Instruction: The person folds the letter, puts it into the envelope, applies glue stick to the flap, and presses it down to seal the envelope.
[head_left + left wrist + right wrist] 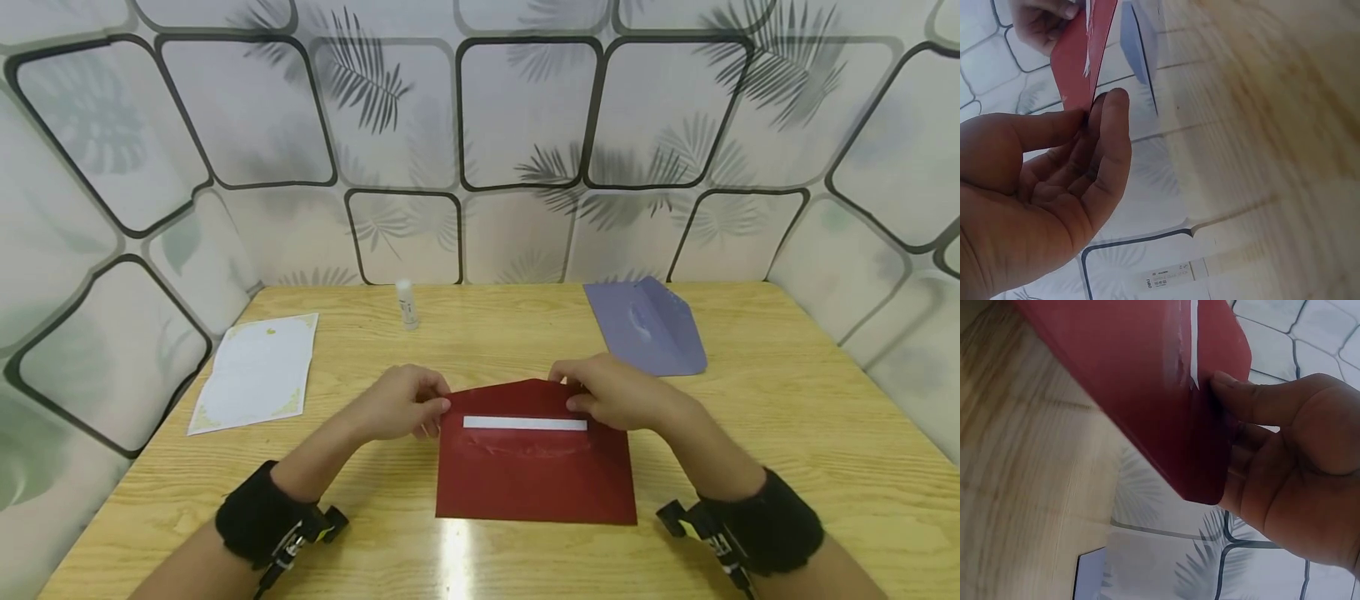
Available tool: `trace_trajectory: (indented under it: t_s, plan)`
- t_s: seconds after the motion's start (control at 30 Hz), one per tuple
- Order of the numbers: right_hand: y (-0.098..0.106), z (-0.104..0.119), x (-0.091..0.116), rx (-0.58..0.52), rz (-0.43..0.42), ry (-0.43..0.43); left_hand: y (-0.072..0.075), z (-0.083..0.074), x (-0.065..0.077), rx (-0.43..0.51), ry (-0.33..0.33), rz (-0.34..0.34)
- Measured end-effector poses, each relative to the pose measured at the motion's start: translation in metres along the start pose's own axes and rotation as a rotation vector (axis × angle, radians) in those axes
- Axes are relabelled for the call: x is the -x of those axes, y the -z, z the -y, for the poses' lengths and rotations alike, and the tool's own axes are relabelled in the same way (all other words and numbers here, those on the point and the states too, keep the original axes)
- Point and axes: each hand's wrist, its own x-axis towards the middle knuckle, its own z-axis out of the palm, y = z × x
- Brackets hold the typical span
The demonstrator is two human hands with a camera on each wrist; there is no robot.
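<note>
A red envelope [534, 479] is held up by both hands, its flap at the top unfolded. Across it, below the flap, runs a narrow white strip [525, 423], and a glossy patch lies just under that. My left hand [401, 404] pinches the upper left corner between thumb and fingers, as the left wrist view shows close up. At the upper right edge, my right hand [618, 392] grips the flap side, thumb [1244, 400] on the front and the other fingers behind. In the right wrist view the envelope's lower corner hangs over the table.
A white sheet with a yellow border [255, 375] lies at the left of the wooden table [360, 533]. Near the back edge a white glue stick [407, 304] stands upright. At the back right is a purple envelope [645, 333], flap unfolded. Patterned cloth walls [525, 117] surround the table.
</note>
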Motion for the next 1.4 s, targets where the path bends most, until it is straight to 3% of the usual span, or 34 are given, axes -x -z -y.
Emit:
trace_trajectory:
  t_s: [0.37, 0.67, 0.9, 1.13, 1.27, 1.4]
  plan:
    - [0.0, -0.004, -0.001, 0.02, 0.027, -0.112, 0.007, 0.003, 0.001, -0.303, -0.003, -0.105]
    - [-0.003, -0.011, -0.005, 0.036, 0.043, -0.149, 0.009, 0.007, 0.001, -0.509, -0.025, -0.06]
    - [-0.008, -0.016, -0.008, 0.02, 0.065, -0.171, 0.01, 0.01, 0.0, -0.539, -0.028, 0.01]
    - [-0.011, -0.02, -0.009, 0.001, 0.067, -0.158, 0.014, 0.007, -0.005, -0.517, -0.002, 0.014]
    - [-0.013, -0.022, -0.008, -0.011, 0.077, -0.164, 0.023, -0.003, -0.005, -0.467, -0.005, -0.038]
    - [-0.014, -0.024, -0.007, -0.021, 0.086, -0.17, 0.039, -0.016, -0.008, -0.523, -0.051, -0.153]
